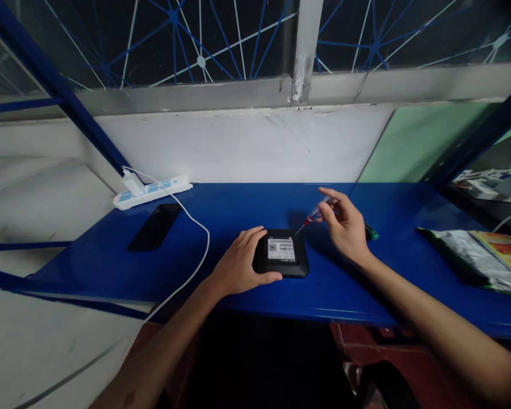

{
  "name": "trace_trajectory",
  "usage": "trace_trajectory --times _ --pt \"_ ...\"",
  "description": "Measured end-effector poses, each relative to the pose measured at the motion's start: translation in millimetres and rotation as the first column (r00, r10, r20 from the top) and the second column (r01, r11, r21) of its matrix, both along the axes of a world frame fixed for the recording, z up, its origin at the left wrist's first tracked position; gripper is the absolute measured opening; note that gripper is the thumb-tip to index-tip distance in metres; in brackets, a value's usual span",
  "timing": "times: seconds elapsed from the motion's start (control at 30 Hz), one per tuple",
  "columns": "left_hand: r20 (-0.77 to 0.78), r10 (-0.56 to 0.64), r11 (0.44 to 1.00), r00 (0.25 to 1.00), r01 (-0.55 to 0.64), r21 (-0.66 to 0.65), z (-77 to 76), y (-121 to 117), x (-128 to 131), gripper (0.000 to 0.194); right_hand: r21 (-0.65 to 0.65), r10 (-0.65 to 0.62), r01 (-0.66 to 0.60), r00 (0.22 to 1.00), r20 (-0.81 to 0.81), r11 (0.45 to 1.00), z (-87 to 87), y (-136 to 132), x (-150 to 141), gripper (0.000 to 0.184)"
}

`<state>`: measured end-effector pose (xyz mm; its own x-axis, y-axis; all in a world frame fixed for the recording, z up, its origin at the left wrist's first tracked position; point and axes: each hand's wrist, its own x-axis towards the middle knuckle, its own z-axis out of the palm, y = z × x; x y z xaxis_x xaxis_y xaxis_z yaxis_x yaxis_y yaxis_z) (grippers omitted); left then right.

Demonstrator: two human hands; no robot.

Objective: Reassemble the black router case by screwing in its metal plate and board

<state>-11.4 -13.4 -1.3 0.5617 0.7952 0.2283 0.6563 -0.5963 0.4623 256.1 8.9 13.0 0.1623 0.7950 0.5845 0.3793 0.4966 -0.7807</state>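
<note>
A flat black electronic box with a white printed label lies label side up on the blue table. My left hand grips its left side, fingers along the far corner and thumb along the near edge. My right hand holds a screwdriver with a clear handle and a red collar. Its thin shaft slants down to the left, and the tip meets the box near its far right corner. Whether a screw sits under the tip is too small to tell.
A black phone lies at the left, near a white power strip with a plugged-in charger. The white cable runs across the table. Something green lies partly behind my right hand. Shiny packets lie at the right.
</note>
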Motion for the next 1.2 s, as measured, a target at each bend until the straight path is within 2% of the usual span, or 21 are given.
trace_trajectory --times 0.27,0.63,0.73,0.93,1.0,1.2 --pt "0.008 0.002 1.0 1.0 -0.002 -0.005 1.1 -0.4 -0.4 0.09 -0.06 0.094 -0.096 0.995 -0.034 0.994 -0.9 -2.1 -1.2 0.048" --pt "-0.012 0.008 1.0 1.0 -0.008 -0.016 1.8 -1.0 0.0 0.091 -0.038 0.136 -0.14 0.986 -0.099 0.989 -4.2 -1.3 0.3 0.045" --pt "0.002 0.001 1.0 1.0 -0.001 -0.005 1.4 -0.9 0.2 0.091 -0.019 0.117 -0.119 0.989 -0.091 0.993 -4.2 -0.5 0.3 0.044" --pt "0.006 0.004 1.0 1.0 -0.004 -0.006 -0.1 -0.6 -0.2 0.091 0.032 -0.043 0.043 0.999 -0.013 0.999 -4.3 3.3 2.0 0.03" --pt "0.005 0.003 1.0 1.0 -0.003 -0.003 -0.7 -0.5 -0.4 0.091 0.024 -0.018 0.019 1.0 -0.023 1.0 -3.9 2.4 2.0 0.029" --pt "0.004 0.008 1.0 1.0 -0.008 -0.012 -0.2 -0.1 0.0 0.091 -0.023 0.15 -0.153 0.983 -0.102 0.988 -4.2 -1.2 -0.4 0.042"
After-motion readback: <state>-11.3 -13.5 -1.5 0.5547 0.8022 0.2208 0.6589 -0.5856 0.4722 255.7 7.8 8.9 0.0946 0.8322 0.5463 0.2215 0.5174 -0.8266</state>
